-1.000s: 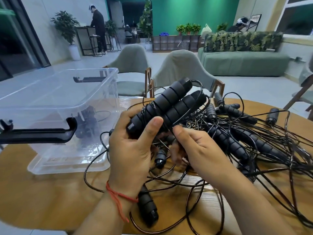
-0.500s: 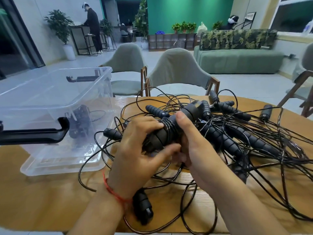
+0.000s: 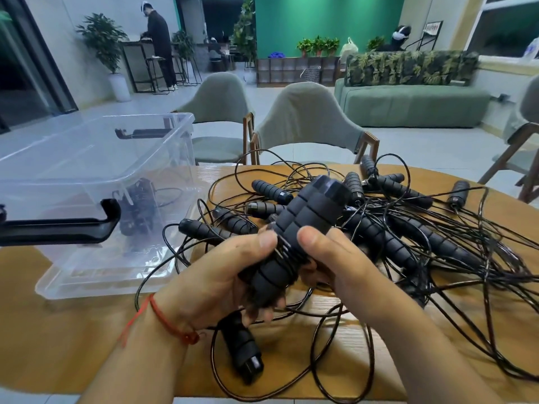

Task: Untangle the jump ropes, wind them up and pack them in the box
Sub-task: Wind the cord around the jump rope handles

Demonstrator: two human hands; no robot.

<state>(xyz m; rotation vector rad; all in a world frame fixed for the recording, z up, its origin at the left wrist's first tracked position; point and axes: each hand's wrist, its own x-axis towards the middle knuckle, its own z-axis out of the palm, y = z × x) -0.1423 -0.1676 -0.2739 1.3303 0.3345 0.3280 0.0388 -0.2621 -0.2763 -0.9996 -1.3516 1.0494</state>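
Both hands hold one bundle above the round wooden counter (image 3: 58, 330). The bundle is a pair of black ribbed foam jump-rope handles (image 3: 303, 225), lying side by side and tilted up and away, with thin black cord wound tightly round their middle. The left hand (image 3: 215, 278), with a red string bracelet (image 3: 163, 319) on its wrist, curls its fingers under the lower end of the handles and lays its thumb across the front. The right hand (image 3: 338, 263) grips from the other side, thumb pressed on the front just beside the left thumb, fingers tucked out of sight behind.

Behind and to the right of the bundle, a tangled heap of black jump ropes (image 3: 437, 246) spreads over the counter, its handles and loose cords crossing one another. One loose black handle (image 3: 242, 351) lies on the counter below the left hand.

To the left stands a clear plastic storage box (image 3: 87, 158), open, with black clip latches (image 3: 58, 225) at its ends. One wound black rope (image 3: 137, 208) lies inside it. Two grey-green chairs (image 3: 303, 118) stand beyond the counter.
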